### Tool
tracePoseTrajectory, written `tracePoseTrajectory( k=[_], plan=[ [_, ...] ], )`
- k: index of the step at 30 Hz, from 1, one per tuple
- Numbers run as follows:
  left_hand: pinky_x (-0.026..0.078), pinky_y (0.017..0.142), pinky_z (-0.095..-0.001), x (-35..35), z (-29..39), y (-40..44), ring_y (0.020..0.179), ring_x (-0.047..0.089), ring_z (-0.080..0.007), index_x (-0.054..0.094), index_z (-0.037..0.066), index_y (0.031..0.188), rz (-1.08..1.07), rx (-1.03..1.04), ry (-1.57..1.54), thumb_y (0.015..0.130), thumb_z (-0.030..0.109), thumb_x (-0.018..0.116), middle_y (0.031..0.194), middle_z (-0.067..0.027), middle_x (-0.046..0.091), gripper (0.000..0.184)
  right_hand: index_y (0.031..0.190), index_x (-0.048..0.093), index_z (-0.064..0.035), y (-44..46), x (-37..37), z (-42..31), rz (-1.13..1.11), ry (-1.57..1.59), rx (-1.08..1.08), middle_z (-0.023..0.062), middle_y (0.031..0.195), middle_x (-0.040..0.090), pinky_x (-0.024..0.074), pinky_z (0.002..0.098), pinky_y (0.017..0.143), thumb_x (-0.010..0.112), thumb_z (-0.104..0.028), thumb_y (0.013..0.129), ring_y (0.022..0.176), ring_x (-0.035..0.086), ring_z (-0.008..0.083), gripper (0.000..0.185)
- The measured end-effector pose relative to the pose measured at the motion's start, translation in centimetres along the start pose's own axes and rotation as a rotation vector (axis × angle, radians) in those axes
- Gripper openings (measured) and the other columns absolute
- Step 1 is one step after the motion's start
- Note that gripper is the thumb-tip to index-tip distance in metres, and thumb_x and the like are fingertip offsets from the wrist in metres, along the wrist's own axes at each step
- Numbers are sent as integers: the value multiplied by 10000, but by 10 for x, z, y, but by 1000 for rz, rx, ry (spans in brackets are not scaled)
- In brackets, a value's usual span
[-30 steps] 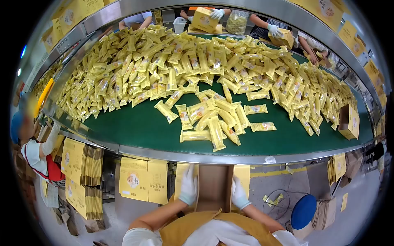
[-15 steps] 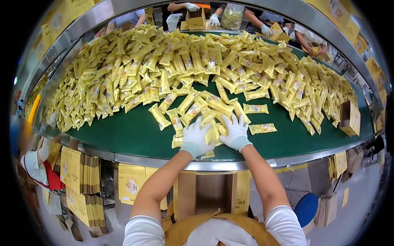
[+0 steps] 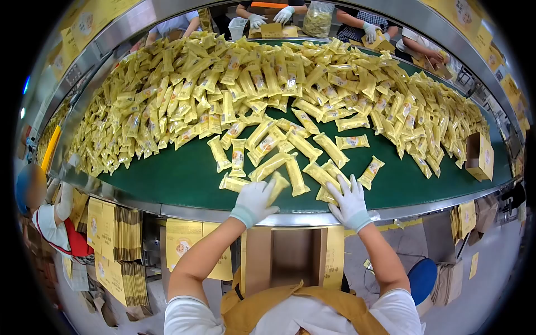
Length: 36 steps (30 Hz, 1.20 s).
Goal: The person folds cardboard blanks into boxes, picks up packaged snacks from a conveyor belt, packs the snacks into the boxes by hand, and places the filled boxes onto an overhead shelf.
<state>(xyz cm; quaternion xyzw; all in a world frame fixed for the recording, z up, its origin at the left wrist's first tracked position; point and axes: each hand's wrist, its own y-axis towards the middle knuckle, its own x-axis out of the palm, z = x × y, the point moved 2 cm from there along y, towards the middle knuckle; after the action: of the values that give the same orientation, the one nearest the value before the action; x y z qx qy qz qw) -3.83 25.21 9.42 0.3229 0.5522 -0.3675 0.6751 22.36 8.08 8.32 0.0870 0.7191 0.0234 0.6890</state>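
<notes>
My left hand (image 3: 254,202), in a white glove, is closed round a yellow snack packet (image 3: 278,188) at the near edge of the green conveyor belt (image 3: 184,181). Over to the right, my gloved right hand (image 3: 353,206) has its fingers apart, with the fingertips at the packets (image 3: 325,194) lying there. Several loose packets (image 3: 297,175) are spread just beyond both hands. Below the belt's metal edge, in front of my body, stands an open cardboard box (image 3: 296,254); its inside looks dark.
A large heap of yellow packets (image 3: 184,84) covers the far side of the belt. A small open box (image 3: 479,156) stands at its right end. Flattened cartons (image 3: 124,231) are stacked at left. A blue stool (image 3: 422,281) is at right. Co-workers' gloved hands (image 3: 272,18) handle boxes across the belt.
My hands have moved apart and toward the belt's near edge. The packets that were bunched between them are now spread out. Across the belt, a co-worker's upright box now lies lower.
</notes>
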Motion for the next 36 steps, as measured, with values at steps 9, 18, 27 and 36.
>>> tracePoseTrajectory(
  k=[9, 18, 27, 36],
  plan=[
    [494, 955, -408, -48, -26, -10, 1128, 569, -354, 610, 94, 1262, -93, 99, -381, 813, 102, 677, 1158, -150, 595, 454, 1422, 532, -263, -35, 10, -3, 165, -16, 45, 59, 1181, 639, 324, 584, 1087, 755, -210, 796, 1233, 515, 357, 666],
    [495, 942, -405, -20, -61, -9, 1126, 577, -337, 615, 110, 1196, -115, -22, 12, 760, 275, 825, 1210, -140, 601, 511, 1499, 386, -220, -37, -30, 21, -318, 86, 219, 124, 1020, 643, 491, 444, 841, 708, -145, 807, 942, 629, 325, 767],
    [517, 893, -426, -63, -50, -7, 990, 637, -388, 665, 87, 1113, -123, -116, -393, 758, 407, 815, 1025, -188, 689, 501, 1067, 636, -55, -61, -95, 59, -236, 315, 369, 166, 963, 575, 537, 443, 811, 677, -83, 790, 915, 638, 387, 281],
    [549, 872, -426, -27, -15, 98, 1034, 687, -340, 558, 111, 1262, -210, -507, -37, 807, 350, 762, 1114, -180, 704, 553, 977, 580, -39, 35, 3, -9, -122, 225, 256, 192, 971, 647, 524, 463, 835, 764, -150, 755, 937, 634, 403, 308]
  ],
)
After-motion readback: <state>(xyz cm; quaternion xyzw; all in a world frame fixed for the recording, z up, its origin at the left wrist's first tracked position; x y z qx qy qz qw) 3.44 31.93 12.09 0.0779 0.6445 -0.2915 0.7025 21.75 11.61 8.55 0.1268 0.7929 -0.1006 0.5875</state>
